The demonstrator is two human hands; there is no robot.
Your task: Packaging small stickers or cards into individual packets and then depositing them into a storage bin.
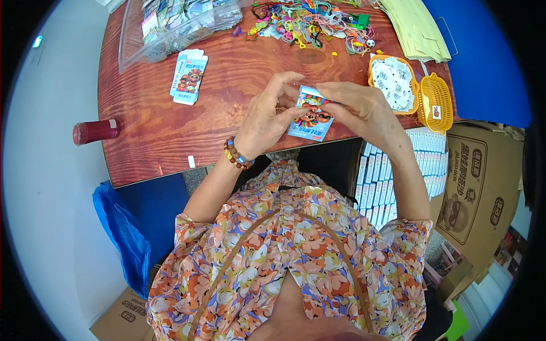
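Note:
Near the front edge of the table, I hold a small blue printed carton [310,129] between both hands. The fingers of my left hand [267,116] close on its left side, with the thumb on the printed face. At its upper right, my right hand [367,113] grips it with thumb and fingers. The carton's top end is partly hidden by my fingers. Farther left on the table lies a small stack of similar flat blue cartons [189,78].
A clear plastic bin [133,48] of packets and a pile of colourful trinkets [318,25] lie at the back. Two yellow baskets [435,94] and yellow paper sheets [415,28] are on the right. Below stand many small boxes [378,176] and a cardboard box [475,182]. A red cylinder [95,132] is left.

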